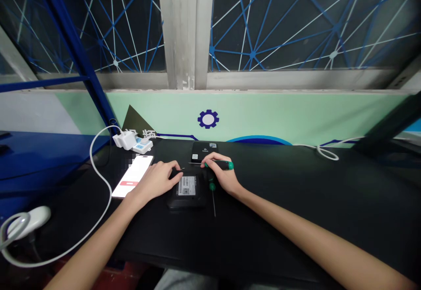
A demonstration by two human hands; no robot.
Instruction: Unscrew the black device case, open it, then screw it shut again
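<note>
A black, boxy device with a white printed label (187, 185) lies on the dark table in front of me. My left hand (159, 178) grips its upper left corner, thumb and index finger bent around it. In my right hand (222, 171) is a screwdriver with a green and black handle (226, 165). Its thin shaft points left, just above the device's far edge; I cannot tell whether the tip touches anything. Below that hand a second screwdriver (213, 193) lies with its shaft towards me. A tiny bright bit shows near the left fingertips, too small to name.
A flat black box (204, 150) lies behind the device. Left of my left hand is a phone with a lit screen (133, 178). White plugs on a power strip (142, 145), a looping white cable (110, 189) and a white rounded gadget (31, 222) are further left.
</note>
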